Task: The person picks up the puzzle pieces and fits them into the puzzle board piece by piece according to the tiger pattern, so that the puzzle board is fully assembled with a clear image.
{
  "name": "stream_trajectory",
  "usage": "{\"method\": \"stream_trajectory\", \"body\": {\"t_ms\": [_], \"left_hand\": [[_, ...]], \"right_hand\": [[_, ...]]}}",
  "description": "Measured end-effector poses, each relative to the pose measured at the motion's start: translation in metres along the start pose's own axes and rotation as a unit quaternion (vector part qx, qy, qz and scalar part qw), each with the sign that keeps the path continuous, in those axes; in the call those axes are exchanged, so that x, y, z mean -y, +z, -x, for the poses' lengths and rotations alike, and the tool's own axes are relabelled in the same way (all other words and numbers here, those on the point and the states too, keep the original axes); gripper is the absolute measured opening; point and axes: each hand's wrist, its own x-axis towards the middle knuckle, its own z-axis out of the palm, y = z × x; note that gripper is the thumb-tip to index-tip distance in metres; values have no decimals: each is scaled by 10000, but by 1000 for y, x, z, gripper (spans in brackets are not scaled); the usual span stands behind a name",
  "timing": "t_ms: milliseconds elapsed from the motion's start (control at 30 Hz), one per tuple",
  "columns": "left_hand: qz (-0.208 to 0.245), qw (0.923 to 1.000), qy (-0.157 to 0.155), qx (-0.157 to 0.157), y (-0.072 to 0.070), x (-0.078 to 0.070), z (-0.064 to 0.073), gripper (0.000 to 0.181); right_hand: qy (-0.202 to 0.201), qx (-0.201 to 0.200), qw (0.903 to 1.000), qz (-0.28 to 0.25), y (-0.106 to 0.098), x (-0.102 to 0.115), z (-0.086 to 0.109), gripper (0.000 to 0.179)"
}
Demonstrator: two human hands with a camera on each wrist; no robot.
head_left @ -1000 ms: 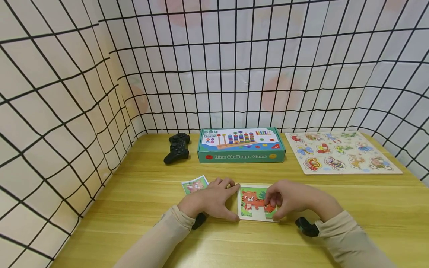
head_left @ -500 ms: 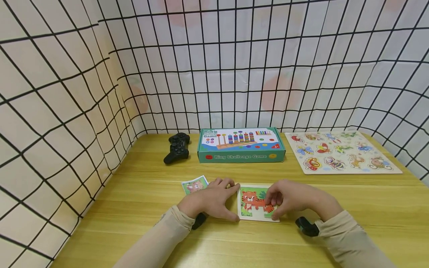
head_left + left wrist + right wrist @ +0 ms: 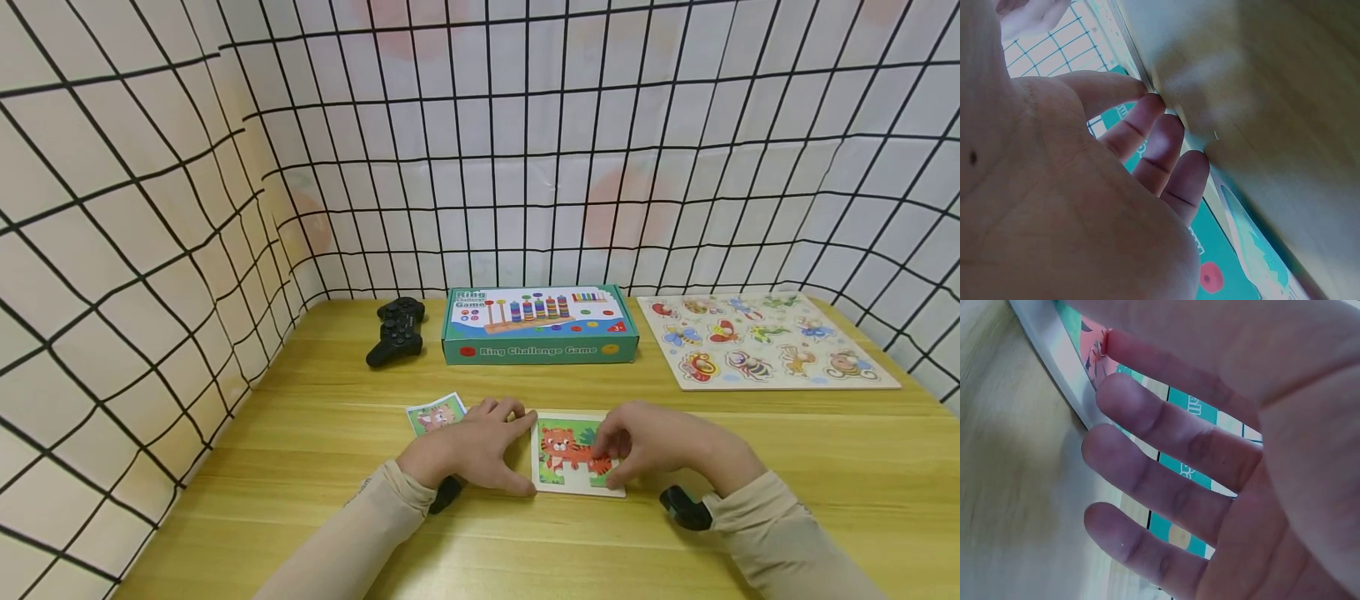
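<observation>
A square puzzle board [image 3: 576, 478] with a tiger picture lies on the table between both hands. Its lower middle shows a pale bare gap. Beside its left edge, my left hand [image 3: 483, 450] rests with fingers spread, index finger and thumb near the board's two left corners. My right hand [image 3: 660, 437] pinches a puzzle piece [image 3: 597, 477] with the tiger's hindquarters at the lower right of the board. In the right wrist view, the index fingertip touches the red tiger picture [image 3: 1094, 350], while the other fingers [image 3: 1129, 403] extend past the board's edge.
A small tiger card [image 3: 437, 413] lies partly under my left hand. Behind are a black game controller [image 3: 400, 329], a green Ring Challenge Game box [image 3: 540, 329] and an insect puzzle board [image 3: 765, 342]. Black-gridded walls [image 3: 480, 167] stand at the back and sides.
The puzzle piece has shifted slightly left and now sits flatter, nearer the tiger's body. My right fingers moved with it by a little. My left hand stays in place.
</observation>
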Motion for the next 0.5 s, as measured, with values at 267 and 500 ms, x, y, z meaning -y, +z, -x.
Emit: {"method": "stream_trajectory", "body": {"t_ms": [267, 500], "left_hand": [[-36, 10000, 5, -10, -1, 1, 0, 97], [22, 10000, 8, 15, -1, -1, 1, 99]], "right_hand": [[110, -150, 9991, 391, 0, 6, 1, 20], [-20, -127, 9997, 229, -2, 8, 3, 20]]}}
